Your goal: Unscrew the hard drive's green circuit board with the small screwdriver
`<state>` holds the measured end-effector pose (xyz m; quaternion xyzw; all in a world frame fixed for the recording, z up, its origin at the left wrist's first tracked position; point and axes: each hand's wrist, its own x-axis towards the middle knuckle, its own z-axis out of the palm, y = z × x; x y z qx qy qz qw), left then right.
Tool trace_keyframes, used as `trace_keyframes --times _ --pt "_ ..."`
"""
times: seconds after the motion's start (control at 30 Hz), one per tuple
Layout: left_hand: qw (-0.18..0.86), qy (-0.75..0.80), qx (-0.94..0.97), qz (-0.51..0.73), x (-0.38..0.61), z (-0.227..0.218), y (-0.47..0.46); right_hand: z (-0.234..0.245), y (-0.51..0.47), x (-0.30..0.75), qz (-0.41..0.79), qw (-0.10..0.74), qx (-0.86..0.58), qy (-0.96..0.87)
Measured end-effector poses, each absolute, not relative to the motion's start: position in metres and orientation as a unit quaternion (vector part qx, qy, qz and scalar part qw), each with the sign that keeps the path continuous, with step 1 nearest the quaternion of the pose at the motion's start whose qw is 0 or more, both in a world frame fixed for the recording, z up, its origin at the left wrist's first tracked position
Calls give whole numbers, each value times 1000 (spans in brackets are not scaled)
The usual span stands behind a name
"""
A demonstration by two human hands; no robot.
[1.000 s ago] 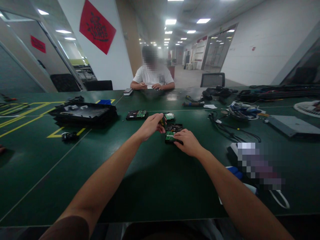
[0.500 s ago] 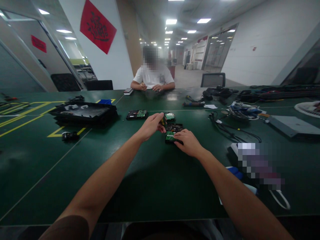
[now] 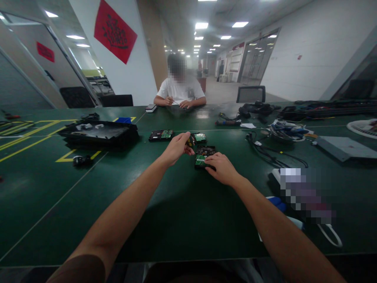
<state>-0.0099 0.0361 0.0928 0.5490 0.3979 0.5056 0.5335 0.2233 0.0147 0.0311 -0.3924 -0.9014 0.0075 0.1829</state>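
Observation:
My left hand (image 3: 176, 150) is closed around a screwdriver (image 3: 191, 140) with a black-and-yellow handle; its tip is too small to make out. Just right of it lies a hard drive (image 3: 201, 160), its green circuit board facing up. My right hand (image 3: 221, 167) grips this drive at its near right side, fingers over the board and thumb at the edge. Behind it sits a second hard drive (image 3: 200, 137), partly covered by the screwdriver and left hand. Another hard drive (image 3: 161, 135) rests to the left, touched by neither hand.
A black tray-like casing (image 3: 100, 131) stands at the left, with a small black part (image 3: 82, 160) before it. Cables (image 3: 265, 151), a bowl of wires (image 3: 287, 130) and a grey metal box (image 3: 347, 148) are on the right. Opposite sits a person (image 3: 179, 92) holding a thin tool.
My left hand has shifted slightly left and down, and the screwdriver has tilted and moved with it. My right hand stays on the hard drive. The person opposite has raised the thin tool.

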Motion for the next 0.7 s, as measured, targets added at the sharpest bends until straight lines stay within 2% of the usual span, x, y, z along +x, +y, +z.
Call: trace_keyframes --times 0.5,0.7 --pt "523 399 563 500 -9 93 35 34 12 222 12 179 -403 -898" --pt "440 423 645 461 -9 100 32 33 12 220 9 174 -409 -896"
